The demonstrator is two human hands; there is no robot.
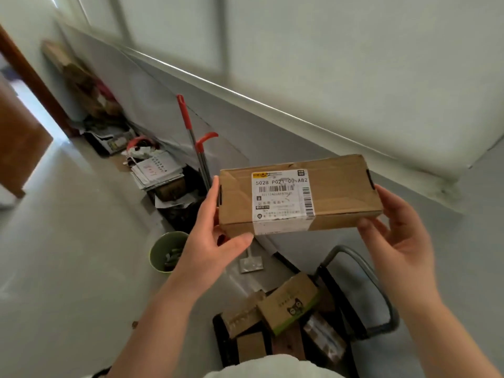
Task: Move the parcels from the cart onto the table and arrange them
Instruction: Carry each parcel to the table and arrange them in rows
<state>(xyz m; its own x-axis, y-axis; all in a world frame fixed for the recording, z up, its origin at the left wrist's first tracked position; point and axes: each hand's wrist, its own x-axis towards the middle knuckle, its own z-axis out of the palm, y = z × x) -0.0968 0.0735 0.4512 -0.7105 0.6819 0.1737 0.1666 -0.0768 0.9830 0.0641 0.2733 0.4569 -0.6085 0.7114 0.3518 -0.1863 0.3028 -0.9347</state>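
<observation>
Head view shows a long cardboard box (300,195), label up, held in the air above the cart (392,321), where smaller parcels (289,304) lie piled. The left hand (218,236) cups the box's left end, fingers up the end face and thumb under the front edge. The right hand (401,236) grips the right end the same way, fingers curled round the corner. Both forearms reach forward, wrists tilted back. I cannot tell where the table is. For the carry, keeping both ends supported and the box level should let it go down flat, label still readable.
</observation>
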